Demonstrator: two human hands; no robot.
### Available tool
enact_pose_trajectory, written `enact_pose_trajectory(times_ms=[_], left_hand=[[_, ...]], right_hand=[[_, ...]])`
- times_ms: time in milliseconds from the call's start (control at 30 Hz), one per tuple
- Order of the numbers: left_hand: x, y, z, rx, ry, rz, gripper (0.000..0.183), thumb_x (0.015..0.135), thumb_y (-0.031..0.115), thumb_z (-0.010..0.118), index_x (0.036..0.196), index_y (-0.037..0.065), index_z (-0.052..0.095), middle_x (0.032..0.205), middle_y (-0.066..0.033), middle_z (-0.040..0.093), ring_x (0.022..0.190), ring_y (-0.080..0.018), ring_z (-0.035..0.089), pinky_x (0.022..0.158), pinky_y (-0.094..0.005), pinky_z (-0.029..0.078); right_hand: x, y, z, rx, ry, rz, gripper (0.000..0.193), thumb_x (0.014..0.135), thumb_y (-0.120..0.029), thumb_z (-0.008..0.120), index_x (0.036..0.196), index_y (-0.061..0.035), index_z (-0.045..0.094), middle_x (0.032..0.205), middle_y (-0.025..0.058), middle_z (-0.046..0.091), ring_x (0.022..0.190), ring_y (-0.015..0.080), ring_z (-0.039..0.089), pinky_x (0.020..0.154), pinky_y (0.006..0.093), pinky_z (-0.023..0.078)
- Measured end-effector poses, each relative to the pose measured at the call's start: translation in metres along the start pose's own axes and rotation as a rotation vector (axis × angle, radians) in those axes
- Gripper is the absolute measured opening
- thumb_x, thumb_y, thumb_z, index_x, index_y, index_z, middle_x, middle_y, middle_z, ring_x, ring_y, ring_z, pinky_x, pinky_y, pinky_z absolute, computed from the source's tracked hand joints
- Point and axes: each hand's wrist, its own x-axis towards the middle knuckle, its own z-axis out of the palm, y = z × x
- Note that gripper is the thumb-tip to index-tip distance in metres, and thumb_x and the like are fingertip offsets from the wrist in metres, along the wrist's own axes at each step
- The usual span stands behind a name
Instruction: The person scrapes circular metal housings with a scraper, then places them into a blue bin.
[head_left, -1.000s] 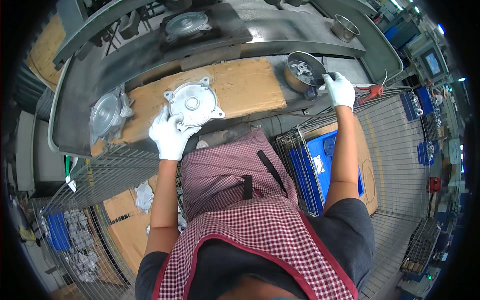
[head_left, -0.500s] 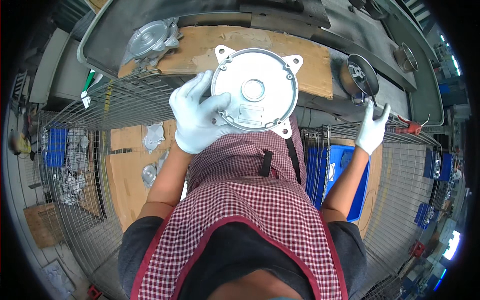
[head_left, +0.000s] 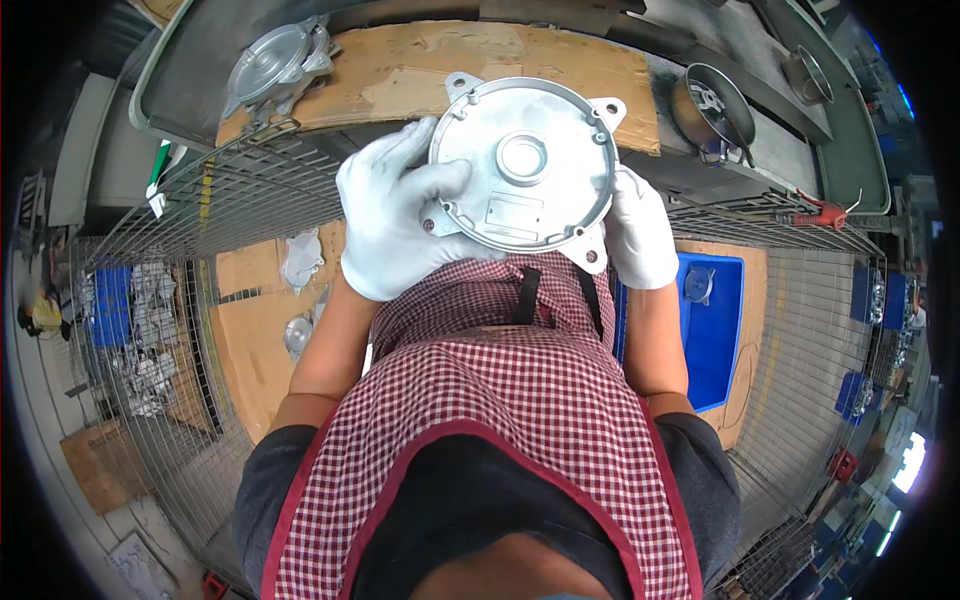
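**Both gloves on the round casting**

Holding the round metal cover [head_left: 522,165] up close in front of our chest, above the checked apron [head_left: 500,400]. Our left hand [head_left: 400,225] is wrapped over its left rim, thumb across the face, fingers closed on the edge. Our right hand [head_left: 640,235] grips the right rim from behind, by a mounting ear. Beyond it lies the cardboard-topped bench [head_left: 420,70], with another casting [head_left: 275,65] at its far left and a blue bin [head_left: 712,330] at our right

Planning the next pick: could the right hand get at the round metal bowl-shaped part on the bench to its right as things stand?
Probably not yet: the right hand is gripping the round cast cover together with the left hand. The path to the bowl-shaped part looks unobstructed.
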Motion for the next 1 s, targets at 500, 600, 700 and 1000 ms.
enact_pose_trajectory(times_ms=[500,600,700,1000], left_hand=[[0.005,0.008,-0.004,-0.032,-0.074,-0.038,0.072,0.037,0.053,0.081,0.091,0.01,0.063,0.111,-0.0162,0.061,0.099,-0.0336,0.057,0.086,-0.0422,0.043],[0.008,0.008,-0.003,-0.038,-0.026,-0.023,0.068,0.032,0.051,0.083,0.081,0.008,0.065,0.103,-0.0181,0.063,0.092,-0.0348,0.06,0.081,-0.0414,0.047],[0.009,0.007,-0.002,-0.045,-0.023,-0.002,0.071,0.032,0.05,0.083,0.086,0.008,0.065,0.103,-0.0182,0.064,0.093,-0.0353,0.06,0.082,-0.0416,0.047],[0.004,0.018,0.046,-0.083,-0.318,0.01,0.086,0.044,0.045,0.085,0.114,0.003,0.055,0.117,-0.0239,0.057,0.101,-0.0376,0.057,0.088,-0.0425,0.043]], right_hand=[[-0.005,0.0,0.001,0.174,0.072,-0.002,0.041,0.092,-0.035,0.055,0.104,0.004,0.057,0.079,0.0032,0.06,0.064,0.0067,0.053,0.055,0.0205,0.043],[-0.006,-0.001,-0.001,0.15,0.028,-0.001,0.04,0.091,-0.034,0.056,0.103,0.0038,0.057,0.078,0.0036,0.06,0.062,0.0067,0.054,0.055,0.0202,0.043],[-0.008,-0.005,-0.001,0.147,0.043,0.009,0.039,0.091,-0.034,0.056,0.101,0.0037,0.057,0.077,0.0039,0.06,0.062,0.0064,0.054,0.054,0.0198,0.042],[-0.021,0.023,-0.045,0.413,-0.046,0.11,0.043,0.083,-0.018,0.065,0.119,0.0025,0.054,0.112,0.0091,0.061,0.101,0.0159,0.058,0.086,0.0288,0.047]])
